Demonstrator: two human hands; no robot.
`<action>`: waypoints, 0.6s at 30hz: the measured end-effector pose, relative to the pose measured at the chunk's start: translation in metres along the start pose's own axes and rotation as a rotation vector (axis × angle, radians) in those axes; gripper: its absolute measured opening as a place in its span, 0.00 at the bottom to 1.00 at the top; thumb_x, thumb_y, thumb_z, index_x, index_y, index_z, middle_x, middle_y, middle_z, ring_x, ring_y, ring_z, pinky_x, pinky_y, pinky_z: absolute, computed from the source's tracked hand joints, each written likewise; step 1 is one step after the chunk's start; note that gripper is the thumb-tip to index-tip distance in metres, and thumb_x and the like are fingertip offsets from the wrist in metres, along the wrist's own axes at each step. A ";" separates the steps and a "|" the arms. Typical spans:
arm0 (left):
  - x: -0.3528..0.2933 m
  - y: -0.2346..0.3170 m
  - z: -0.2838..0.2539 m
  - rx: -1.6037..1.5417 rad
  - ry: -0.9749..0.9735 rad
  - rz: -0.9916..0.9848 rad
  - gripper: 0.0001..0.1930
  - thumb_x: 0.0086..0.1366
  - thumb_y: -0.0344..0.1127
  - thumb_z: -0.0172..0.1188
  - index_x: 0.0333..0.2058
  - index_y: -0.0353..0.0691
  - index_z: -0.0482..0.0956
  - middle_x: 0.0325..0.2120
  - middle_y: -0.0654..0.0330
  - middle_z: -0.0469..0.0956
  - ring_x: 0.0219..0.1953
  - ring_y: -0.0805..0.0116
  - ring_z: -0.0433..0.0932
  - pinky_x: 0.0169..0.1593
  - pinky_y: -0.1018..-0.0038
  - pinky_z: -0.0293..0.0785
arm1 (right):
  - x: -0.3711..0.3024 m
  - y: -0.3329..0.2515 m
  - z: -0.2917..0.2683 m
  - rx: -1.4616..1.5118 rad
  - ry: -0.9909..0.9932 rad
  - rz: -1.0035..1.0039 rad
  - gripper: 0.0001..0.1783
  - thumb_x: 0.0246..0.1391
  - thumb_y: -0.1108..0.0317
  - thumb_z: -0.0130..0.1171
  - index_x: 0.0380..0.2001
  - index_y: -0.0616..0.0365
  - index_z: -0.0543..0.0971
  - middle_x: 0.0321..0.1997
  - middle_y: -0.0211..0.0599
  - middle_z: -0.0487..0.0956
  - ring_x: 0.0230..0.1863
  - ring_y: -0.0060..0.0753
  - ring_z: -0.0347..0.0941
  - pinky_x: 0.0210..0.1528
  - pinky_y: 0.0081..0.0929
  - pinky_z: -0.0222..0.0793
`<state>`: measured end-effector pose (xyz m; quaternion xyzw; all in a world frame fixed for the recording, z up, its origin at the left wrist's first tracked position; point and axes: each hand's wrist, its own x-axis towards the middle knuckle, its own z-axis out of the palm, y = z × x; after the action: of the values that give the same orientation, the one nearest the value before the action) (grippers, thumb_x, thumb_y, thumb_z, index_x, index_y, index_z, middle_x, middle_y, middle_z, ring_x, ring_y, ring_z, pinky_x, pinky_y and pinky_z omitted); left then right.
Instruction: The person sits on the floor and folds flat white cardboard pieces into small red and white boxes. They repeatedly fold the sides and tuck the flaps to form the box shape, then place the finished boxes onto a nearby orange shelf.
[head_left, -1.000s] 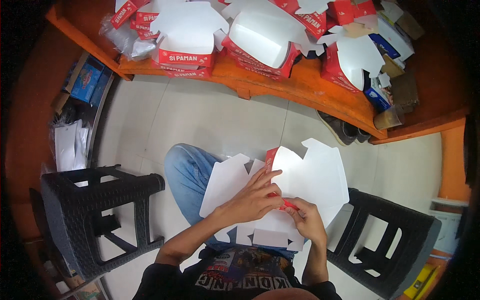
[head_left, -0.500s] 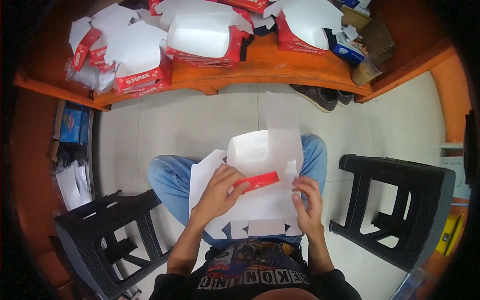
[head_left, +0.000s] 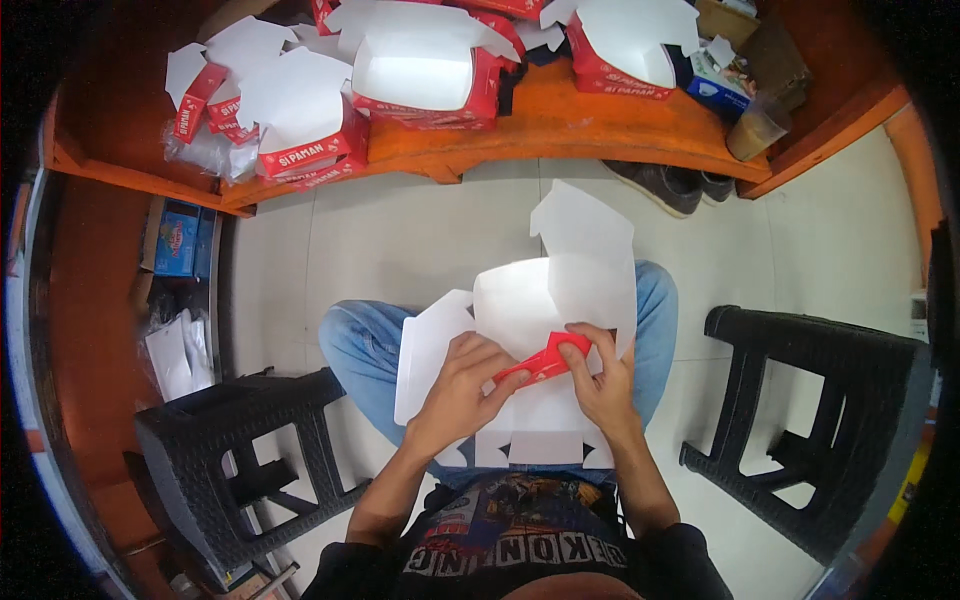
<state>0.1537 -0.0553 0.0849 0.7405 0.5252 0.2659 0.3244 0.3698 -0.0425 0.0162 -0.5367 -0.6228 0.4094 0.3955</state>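
Observation:
On my lap lies a partly folded cardboard food box [head_left: 512, 292], white inside, its flaps spread flat toward me and to the sides. A red outer side panel of it stands up across the middle. My left hand [head_left: 467, 385] pinches the left end of this panel between thumb and fingers. At the panel's right end, my right hand [head_left: 598, 378] grips a folded red tab with the thumb over it. One large white flap [head_left: 590, 235] rises at the far right of the box.
Several red and white boxes [head_left: 415, 80] stand on the orange wooden table [head_left: 560, 135] ahead. A black stool stands at my left [head_left: 240, 460], another stool at my right [head_left: 810, 420]. Dark shoes [head_left: 660, 185] rest under the table, and a plastic cup [head_left: 757, 128] is at its right end.
My right hand has moved inward from the right flap onto the red panel's right end, folding its tab. My left hand keeps hold of the other end. The view has shifted slightly.

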 end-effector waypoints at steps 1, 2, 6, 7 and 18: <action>0.002 0.001 0.001 -0.005 0.001 0.022 0.06 0.63 0.33 0.68 0.35 0.36 0.84 0.30 0.57 0.78 0.40 0.57 0.74 0.59 0.60 0.64 | -0.001 -0.001 0.002 0.009 0.001 -0.006 0.15 0.56 0.70 0.68 0.47 0.56 0.84 0.72 0.57 0.58 0.72 0.58 0.60 0.73 0.43 0.54; 0.002 0.002 0.002 -0.004 0.005 0.030 0.06 0.63 0.32 0.68 0.35 0.37 0.84 0.30 0.58 0.78 0.40 0.57 0.74 0.60 0.59 0.63 | -0.001 0.000 0.004 0.017 -0.001 -0.013 0.13 0.56 0.70 0.68 0.46 0.56 0.85 0.72 0.57 0.59 0.72 0.57 0.60 0.73 0.43 0.55; 0.006 0.005 0.000 -0.016 -0.021 0.033 0.05 0.63 0.32 0.68 0.34 0.38 0.84 0.29 0.59 0.76 0.41 0.58 0.73 0.63 0.55 0.59 | 0.001 0.009 -0.001 0.239 -0.095 -0.001 0.09 0.58 0.72 0.65 0.42 0.57 0.86 0.73 0.54 0.59 0.74 0.55 0.58 0.74 0.44 0.54; 0.006 0.007 -0.001 -0.023 -0.037 0.028 0.05 0.63 0.32 0.68 0.34 0.38 0.84 0.28 0.59 0.75 0.41 0.58 0.73 0.64 0.54 0.58 | 0.003 0.007 -0.002 0.280 -0.118 -0.038 0.09 0.58 0.73 0.65 0.42 0.57 0.86 0.73 0.54 0.60 0.74 0.54 0.58 0.74 0.44 0.55; 0.010 0.023 0.000 0.014 0.048 0.028 0.06 0.58 0.31 0.71 0.33 0.39 0.83 0.29 0.59 0.76 0.43 0.56 0.75 0.66 0.49 0.57 | -0.011 -0.030 -0.014 0.091 -0.377 -0.027 0.40 0.50 0.70 0.73 0.67 0.47 0.71 0.80 0.61 0.41 0.77 0.64 0.50 0.75 0.50 0.55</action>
<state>0.1708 -0.0516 0.1031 0.7433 0.5243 0.2843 0.3029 0.3737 -0.0547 0.0483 -0.4237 -0.6740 0.5250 0.3009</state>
